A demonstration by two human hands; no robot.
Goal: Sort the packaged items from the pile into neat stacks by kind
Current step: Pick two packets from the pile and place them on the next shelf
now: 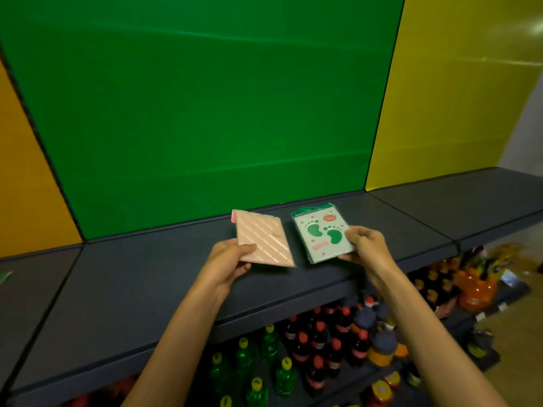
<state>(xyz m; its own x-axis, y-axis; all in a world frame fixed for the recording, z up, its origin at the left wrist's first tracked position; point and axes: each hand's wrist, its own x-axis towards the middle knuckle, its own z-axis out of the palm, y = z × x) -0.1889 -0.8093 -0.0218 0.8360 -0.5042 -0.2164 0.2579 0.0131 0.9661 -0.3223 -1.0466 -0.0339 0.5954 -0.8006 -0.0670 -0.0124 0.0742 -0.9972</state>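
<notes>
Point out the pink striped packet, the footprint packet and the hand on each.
pink striped packet [261,239], head view, middle of its face
footprint packet [323,235], head view, printed front
left hand [232,261], head view, back of hand
right hand [367,245], head view, knuckles

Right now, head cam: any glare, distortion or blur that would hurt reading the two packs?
Head view: wide-angle bowing bends the shelf edge and panel seams; glare streaks the yellow panel at top right; the pink pack and the footprint pack are evenly lit, print soft but readable; the bottles below are dim and blurred.
</notes>
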